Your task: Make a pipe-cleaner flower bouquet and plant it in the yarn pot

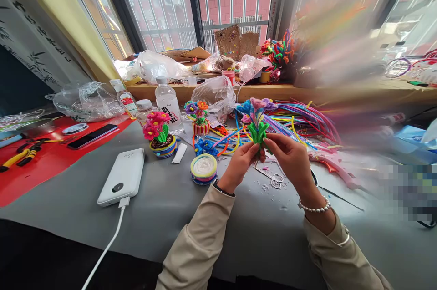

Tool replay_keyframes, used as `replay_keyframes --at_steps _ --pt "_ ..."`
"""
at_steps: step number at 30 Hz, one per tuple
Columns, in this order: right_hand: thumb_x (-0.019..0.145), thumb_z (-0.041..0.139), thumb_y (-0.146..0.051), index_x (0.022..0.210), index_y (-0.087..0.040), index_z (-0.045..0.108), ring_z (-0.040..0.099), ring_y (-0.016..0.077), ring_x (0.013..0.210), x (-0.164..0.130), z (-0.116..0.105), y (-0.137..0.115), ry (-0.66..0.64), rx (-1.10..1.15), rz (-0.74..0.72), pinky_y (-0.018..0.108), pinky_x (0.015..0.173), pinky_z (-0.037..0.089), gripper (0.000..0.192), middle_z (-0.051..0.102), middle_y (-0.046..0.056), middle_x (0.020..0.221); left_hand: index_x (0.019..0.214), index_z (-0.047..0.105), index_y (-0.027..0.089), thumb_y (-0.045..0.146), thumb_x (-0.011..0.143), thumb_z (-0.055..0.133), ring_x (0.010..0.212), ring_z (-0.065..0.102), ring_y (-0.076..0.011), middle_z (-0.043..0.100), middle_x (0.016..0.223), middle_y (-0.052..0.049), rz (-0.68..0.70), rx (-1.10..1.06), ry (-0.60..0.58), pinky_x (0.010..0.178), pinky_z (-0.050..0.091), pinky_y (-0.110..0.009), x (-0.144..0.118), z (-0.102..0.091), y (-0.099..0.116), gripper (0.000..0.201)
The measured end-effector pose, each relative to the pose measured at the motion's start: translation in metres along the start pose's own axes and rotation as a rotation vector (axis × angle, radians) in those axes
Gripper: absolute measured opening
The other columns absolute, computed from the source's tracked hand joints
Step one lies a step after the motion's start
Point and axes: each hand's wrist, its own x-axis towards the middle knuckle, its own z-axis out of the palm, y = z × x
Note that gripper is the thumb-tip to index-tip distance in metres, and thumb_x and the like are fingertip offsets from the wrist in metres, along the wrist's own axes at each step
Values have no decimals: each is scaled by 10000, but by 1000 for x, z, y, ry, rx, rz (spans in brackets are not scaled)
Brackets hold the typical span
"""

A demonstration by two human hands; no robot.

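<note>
Both hands meet over the grey table around a pipe-cleaner flower bouquet (256, 117) with blue, pink and purple blooms above green leaves. My left hand (241, 162) is closed on its stem end from the left. From the right, the fingers of my right hand (288, 155) pinch at the green leaves. Below and to the left sits a small round pot (204, 168) wrapped in yellow and blue, with white stuffing inside. Silver scissors (273, 178) lie under the hands among small scraps. A pink glue gun (337, 169) rests to the right.
Finished flower pots, one with pink flowers (160, 133) and a striped one (201, 121), stand at the back left. A white power bank (123, 176) with a cable lies left. Loose pipe cleaners (300, 119) spread behind the hands. Bottles (167, 101) stand near the sill. The right side is blurred.
</note>
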Motion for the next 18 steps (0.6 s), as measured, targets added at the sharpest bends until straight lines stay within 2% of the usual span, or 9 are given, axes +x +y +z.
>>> replay_keyframes --at_steps 3,6,10,18 --pt "711 594 -302 853 -177 651 624 168 721 2 -3 3 -56 71 44 309 683 505 198 675 51 834 723 580 118 352 690 608 585 481 -77 521 608 12 48 97 15 613 385 -231 0 1 -1 238" --pt "691 615 -302 795 -173 659 604 168 764 4 -5 7 -34 78 47 310 698 496 171 646 56 846 702 580 124 359 719 567 590 479 -86 527 605 8 116 253 14 613 384 -231 -1 2 0 235" --pt "675 630 -305 752 -162 645 590 143 687 5 -5 11 9 116 60 298 660 490 164 617 41 780 671 568 133 320 761 507 594 481 -95 540 608 2 229 462 30 617 389 -224 -3 3 2 216" --pt "683 616 -305 732 -162 595 578 137 635 3 -1 8 67 124 69 277 609 482 152 602 18 699 679 565 155 263 788 459 619 504 -112 558 642 -11 321 611 73 624 402 -216 -5 3 2 186"
